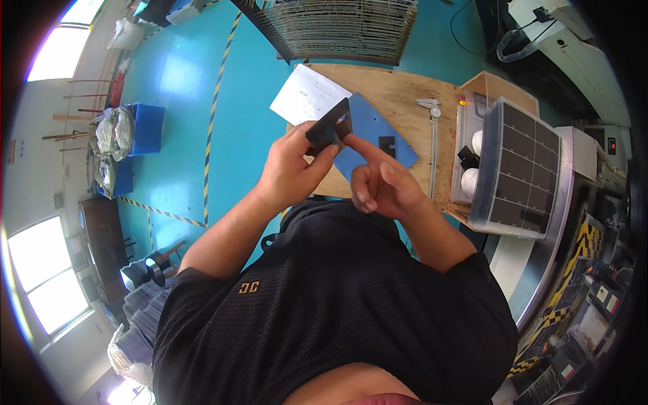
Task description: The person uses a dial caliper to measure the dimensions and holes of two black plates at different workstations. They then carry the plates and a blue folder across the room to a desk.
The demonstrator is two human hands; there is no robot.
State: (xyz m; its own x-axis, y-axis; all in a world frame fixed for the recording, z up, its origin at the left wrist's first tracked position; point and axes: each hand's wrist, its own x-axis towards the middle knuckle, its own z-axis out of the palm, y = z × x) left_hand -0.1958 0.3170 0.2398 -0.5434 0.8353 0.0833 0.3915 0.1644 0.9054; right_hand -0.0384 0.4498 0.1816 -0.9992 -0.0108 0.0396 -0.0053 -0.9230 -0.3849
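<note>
The left hand (291, 172) holds a dark triangular plate (331, 128) in front of the chest, above the near edge of the wooden bench (398, 91). The left grip is closed on the plate's lower corner, thumb on the near face and fingers behind. The right hand (381, 185) holds nothing: its grip is mostly curled, with only the index finger (356, 146) extended so that the tip touches the plate near the small opening by its right edge. The step in hand appears to be an inspection of the plate by touch, checking the opening or the edge beside it. The next move probably calls for a steady left hold while the fingertip traces the edge, or for the plate to be turned to present its other face. The plate's long edge runs from lower left to upper right, and its pointed end faces up and away from the person, toward the far side of the bench. On the bench lie a blue sheet (378, 125), a white paper (307, 94) and a caliper (433, 138); a clear tray of dark tiles (523, 162) stands at the right.
</note>
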